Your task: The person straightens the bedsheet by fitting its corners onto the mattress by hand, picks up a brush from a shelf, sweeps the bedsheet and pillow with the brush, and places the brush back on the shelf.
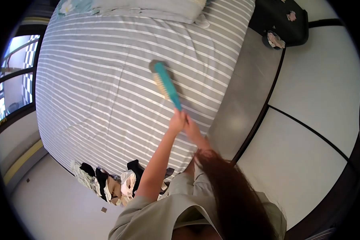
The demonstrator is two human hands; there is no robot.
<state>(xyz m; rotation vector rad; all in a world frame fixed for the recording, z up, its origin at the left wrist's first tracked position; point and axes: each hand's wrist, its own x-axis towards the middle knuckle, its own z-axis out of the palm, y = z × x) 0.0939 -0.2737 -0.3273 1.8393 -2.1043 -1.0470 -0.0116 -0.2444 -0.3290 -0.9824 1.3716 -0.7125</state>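
Note:
A teal bed brush (167, 85) with pale bristles along its left side is held out over the grey-and-white striped bed sheet (96, 80). My left hand (177, 121) is closed around the lower end of the handle. Right beside it, my right hand (191, 124) is closed at the same handle end, its fingers partly hidden. The brush points away from me, tilted slightly left, and casts a shadow on the sheet. Whether the bristles touch the fabric I cannot tell.
A folded blanket (148, 10) lies at the bed's far end. Clothes (112, 184) are heaped along its near left edge. To the right are a grey ledge (240, 104), a small bin (273, 41) and a black cabinet (282, 20). A window (16, 80) is at left.

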